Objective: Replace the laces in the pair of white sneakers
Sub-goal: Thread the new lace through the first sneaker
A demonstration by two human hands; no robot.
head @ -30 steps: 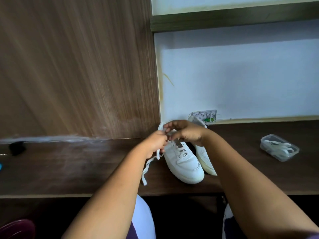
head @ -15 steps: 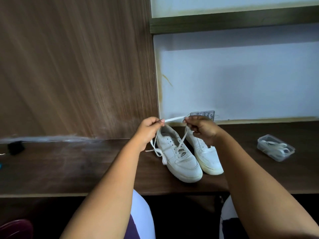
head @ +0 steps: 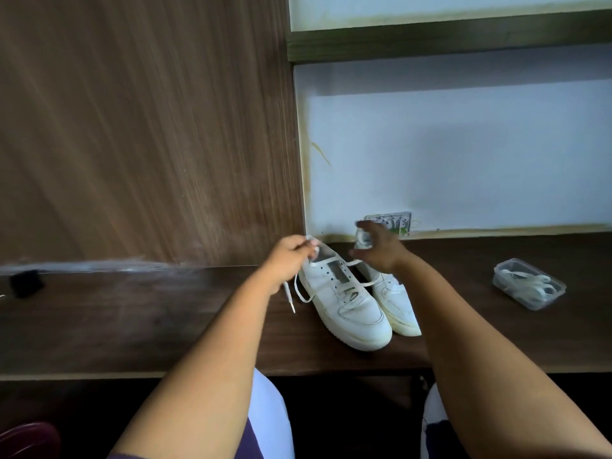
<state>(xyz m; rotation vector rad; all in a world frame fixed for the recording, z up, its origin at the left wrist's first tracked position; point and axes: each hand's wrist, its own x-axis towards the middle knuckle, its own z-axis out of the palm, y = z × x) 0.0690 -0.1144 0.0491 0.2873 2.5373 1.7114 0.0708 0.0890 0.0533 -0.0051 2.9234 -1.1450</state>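
White lace (head: 334, 286) is mostly unthreaded from the nearer sneaker (head: 347, 303) on the worktop (head: 132, 319), left hand (head: 288, 256) pinching it, right hand (head: 377, 250) spread and holding nothing, so both relacings likely remain, with spare laces waiting in the tub (head: 528, 283).

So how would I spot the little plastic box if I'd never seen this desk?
Start at the dark wooden desk and find the pair of white sneakers near its middle. Look well to their right, where the box sits alone near the desk's right end. It is the only clear container there, low and lidded, with white laces coiled inside.
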